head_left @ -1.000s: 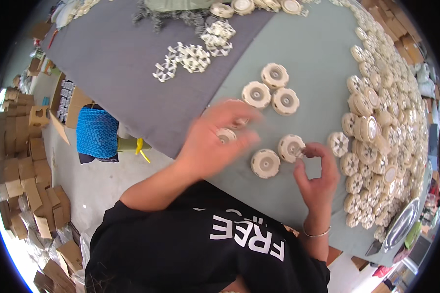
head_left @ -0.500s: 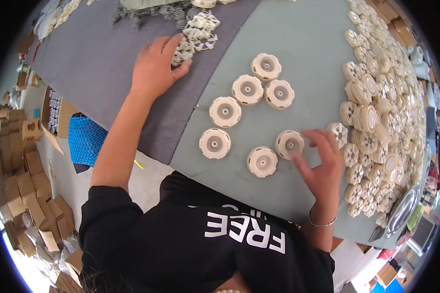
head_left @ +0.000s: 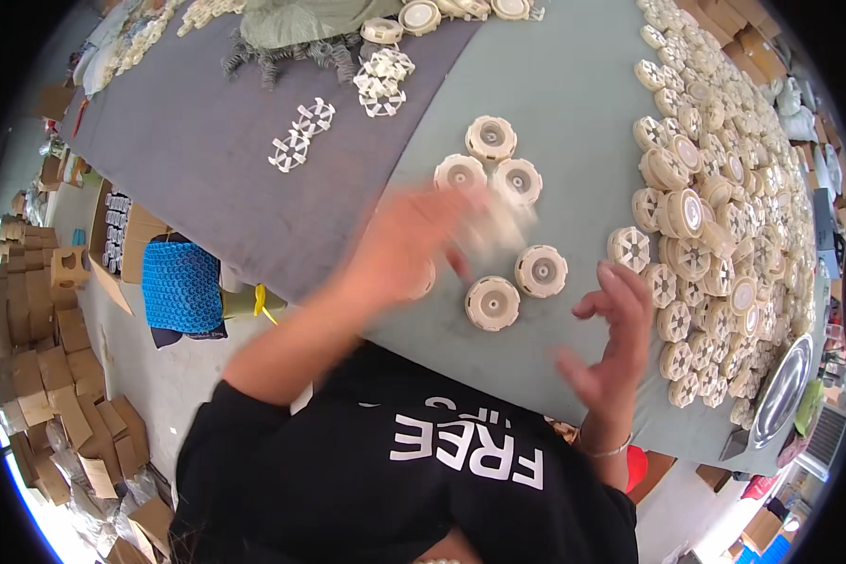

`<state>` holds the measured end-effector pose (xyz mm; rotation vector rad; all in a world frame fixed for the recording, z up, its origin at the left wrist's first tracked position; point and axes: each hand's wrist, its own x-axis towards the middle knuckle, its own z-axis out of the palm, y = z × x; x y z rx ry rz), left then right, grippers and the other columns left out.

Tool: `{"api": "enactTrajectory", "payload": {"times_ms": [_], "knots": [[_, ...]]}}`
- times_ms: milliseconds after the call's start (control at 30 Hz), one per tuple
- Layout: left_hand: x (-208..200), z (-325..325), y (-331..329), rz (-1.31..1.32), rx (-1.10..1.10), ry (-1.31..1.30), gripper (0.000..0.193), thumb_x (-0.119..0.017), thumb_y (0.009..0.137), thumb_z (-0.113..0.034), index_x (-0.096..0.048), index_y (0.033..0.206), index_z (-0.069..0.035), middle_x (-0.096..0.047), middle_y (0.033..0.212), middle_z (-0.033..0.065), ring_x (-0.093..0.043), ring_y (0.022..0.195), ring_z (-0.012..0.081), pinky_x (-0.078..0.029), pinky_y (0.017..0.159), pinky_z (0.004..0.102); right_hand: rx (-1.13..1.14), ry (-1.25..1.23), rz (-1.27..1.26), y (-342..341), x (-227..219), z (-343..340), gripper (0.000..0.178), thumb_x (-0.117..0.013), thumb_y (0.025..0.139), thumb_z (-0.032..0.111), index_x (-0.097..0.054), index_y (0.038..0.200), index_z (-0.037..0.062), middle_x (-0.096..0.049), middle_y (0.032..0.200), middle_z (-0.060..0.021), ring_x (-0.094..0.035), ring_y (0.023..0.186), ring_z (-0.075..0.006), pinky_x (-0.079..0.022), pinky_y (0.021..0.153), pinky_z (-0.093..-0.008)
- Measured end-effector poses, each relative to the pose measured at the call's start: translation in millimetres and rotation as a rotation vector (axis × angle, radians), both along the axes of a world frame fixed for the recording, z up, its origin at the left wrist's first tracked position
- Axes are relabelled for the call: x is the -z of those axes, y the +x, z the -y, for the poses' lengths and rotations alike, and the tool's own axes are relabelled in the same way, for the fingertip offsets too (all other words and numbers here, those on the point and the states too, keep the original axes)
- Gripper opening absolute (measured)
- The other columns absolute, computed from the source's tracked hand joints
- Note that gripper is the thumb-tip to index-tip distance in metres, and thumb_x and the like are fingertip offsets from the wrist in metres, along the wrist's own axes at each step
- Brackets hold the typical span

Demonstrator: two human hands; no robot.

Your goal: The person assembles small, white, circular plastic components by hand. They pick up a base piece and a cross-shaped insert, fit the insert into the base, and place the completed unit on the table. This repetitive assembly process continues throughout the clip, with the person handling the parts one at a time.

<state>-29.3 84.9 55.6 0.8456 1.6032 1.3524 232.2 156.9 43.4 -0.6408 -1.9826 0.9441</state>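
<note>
My left hand is smeared by motion above the round parts on the green cloth. Blurred white clawed plastic rings show at its fingertips. Beneath and around it sit several cream round plastic housings with a grey dished centre, one of them at the far side. Nearer me are two more, a front housing and another housing touching or almost touching it. To their right, my right hand is raised with bent fingers apart, holding nothing. The left arm hides part of the housings at left.
A big heap of cream round parts covers the table's right side. Loose white clawed rings and a small stack of rings lie on the grey cloth. A metal tray is at the right edge; cardboard boxes stand at left.
My left hand has swung from the white rings on the grey cloth to the right, over the housings. My right hand has come away from the right front housing. The view has shifted slightly.
</note>
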Motion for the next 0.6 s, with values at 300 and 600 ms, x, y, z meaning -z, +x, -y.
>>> {"api": "enactTrajectory", "payload": {"times_ms": [300, 600], "knots": [[30, 23, 90, -0.331, 0.541, 0.010, 0.051, -0.073, 0.102, -0.033, -0.061, 0.141, -0.004, -0.074, 0.100, 0.0178, -0.071, 0.069, 0.0194, -0.056, 0.066, 0.0343, 0.174, -0.042, 0.455, 92, 29, 16, 0.053, -0.089, 0.075, 0.004, -0.070, 0.124, 0.0017, -0.068, 0.120, -0.0133, -0.066, 0.086, -0.0197, -0.055, 0.077, -0.0335], [39, 37, 101, 0.162, 0.559, -0.160, 0.045, -0.079, 0.099, -0.036, -0.067, 0.127, -0.003, -0.070, 0.088, 0.0105, -0.067, 0.066, 0.0153, -0.054, 0.064, 0.0339, 0.016, -0.005, 0.227, 54, 27, 37, 0.068, -0.090, 0.073, 0.007, -0.066, 0.136, 0.0056, -0.067, 0.126, -0.0163, -0.068, 0.098, -0.0279, -0.058, 0.083, -0.0382]]}}
